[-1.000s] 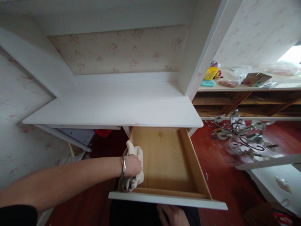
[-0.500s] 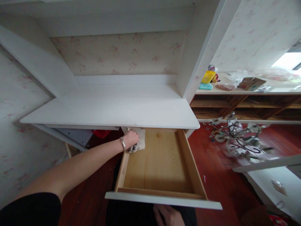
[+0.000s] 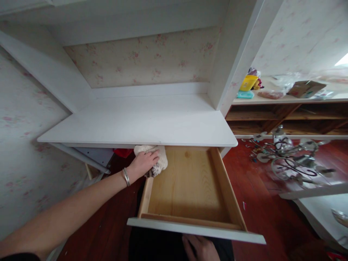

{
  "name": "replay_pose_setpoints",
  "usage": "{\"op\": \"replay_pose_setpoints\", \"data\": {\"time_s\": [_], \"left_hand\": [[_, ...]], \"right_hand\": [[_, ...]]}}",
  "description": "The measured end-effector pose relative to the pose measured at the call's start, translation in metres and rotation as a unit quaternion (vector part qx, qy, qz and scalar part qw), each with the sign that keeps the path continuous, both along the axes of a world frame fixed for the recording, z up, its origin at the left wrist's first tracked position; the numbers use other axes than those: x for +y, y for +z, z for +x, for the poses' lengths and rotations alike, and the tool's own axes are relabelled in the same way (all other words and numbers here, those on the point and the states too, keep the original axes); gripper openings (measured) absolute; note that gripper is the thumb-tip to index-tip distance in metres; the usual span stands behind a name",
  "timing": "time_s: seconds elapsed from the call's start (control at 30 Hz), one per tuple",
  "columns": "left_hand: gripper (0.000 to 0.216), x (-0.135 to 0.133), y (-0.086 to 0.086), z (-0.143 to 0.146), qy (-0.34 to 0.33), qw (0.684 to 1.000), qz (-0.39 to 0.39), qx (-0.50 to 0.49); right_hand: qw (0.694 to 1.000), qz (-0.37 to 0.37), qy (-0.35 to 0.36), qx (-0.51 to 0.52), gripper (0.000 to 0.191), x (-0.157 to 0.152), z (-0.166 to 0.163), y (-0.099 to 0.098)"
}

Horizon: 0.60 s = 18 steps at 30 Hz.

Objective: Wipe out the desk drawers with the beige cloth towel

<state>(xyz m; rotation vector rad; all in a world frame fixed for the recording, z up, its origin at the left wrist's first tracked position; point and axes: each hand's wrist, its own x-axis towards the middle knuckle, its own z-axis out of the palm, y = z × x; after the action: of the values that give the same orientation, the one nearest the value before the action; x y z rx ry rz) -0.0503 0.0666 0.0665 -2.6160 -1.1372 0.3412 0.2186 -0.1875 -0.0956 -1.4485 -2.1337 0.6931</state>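
My left hand (image 3: 144,165), with a silver bangle on its wrist, is closed on a pale cloth (image 3: 162,159) with a dark-patterned part. The cloth lies over the left side wall of the pulled-out wooden drawer (image 3: 187,188), at its back corner under the desktop edge. Only bare wood shows inside the drawer. Below the white drawer front (image 3: 195,230), my right hand (image 3: 202,249) rests at my lap. A gap shows between its thumb and fingers, and nothing is visible in it; the drawer front hides part of it.
The white desk (image 3: 152,119) has an upper hutch above it. On the red wooden floor at right lies a chandelier (image 3: 293,156) with glass parts. Behind it, a low shelf unit (image 3: 272,115) carries a yellow container (image 3: 248,83), plastic bags and a cardboard box (image 3: 306,89).
My left hand has shifted left over the drawer's side wall, and its fingers lie flatter on the cloth. More of the cloth shows. The view has turned slightly; my right hand stays low.
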Motion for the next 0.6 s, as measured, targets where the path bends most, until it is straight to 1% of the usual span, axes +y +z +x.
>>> {"op": "replay_pose_setpoints", "data": {"time_s": [0.07, 0.17, 0.23, 0.3, 0.4, 0.5, 0.53, 0.6], "left_hand": [[0.042, 0.008, -0.002, -0.008, -0.006, 1.000, -0.024, -0.012], [0.044, 0.018, -0.003, -0.021, -0.030, 0.997, -0.063, -0.029], [0.047, 0.021, -0.002, -0.032, -0.049, 0.994, -0.091, -0.047], [0.055, 0.017, -0.001, -0.043, -0.048, 0.989, -0.122, -0.063], [0.067, -0.004, 0.003, -0.057, -0.026, 0.983, -0.165, -0.078], [0.071, -0.038, 0.011, -0.062, 0.015, 0.975, -0.204, -0.084], [0.068, -0.051, 0.015, -0.061, 0.034, 0.971, -0.221, -0.083], [0.052, -0.075, 0.022, -0.058, 0.070, 0.958, -0.264, -0.083]], "right_hand": [[1.000, -0.008, -0.001, 0.003, 0.044, 0.000, 0.000, 0.004], [1.000, -0.021, -0.004, 0.015, 0.041, 0.000, -0.001, 0.009], [0.999, -0.031, -0.003, 0.016, 0.040, 0.001, -0.001, 0.012], [0.999, -0.040, -0.003, 0.015, 0.039, 0.001, -0.001, 0.014], [0.999, -0.040, -0.003, 0.016, 0.041, 0.000, -0.001, 0.013], [0.999, -0.033, -0.003, 0.016, 0.042, -0.001, -0.001, 0.009], [0.999, -0.032, -0.003, 0.017, 0.041, -0.001, -0.001, 0.007], [0.999, -0.034, -0.001, 0.021, 0.038, -0.001, 0.000, 0.006]]}}
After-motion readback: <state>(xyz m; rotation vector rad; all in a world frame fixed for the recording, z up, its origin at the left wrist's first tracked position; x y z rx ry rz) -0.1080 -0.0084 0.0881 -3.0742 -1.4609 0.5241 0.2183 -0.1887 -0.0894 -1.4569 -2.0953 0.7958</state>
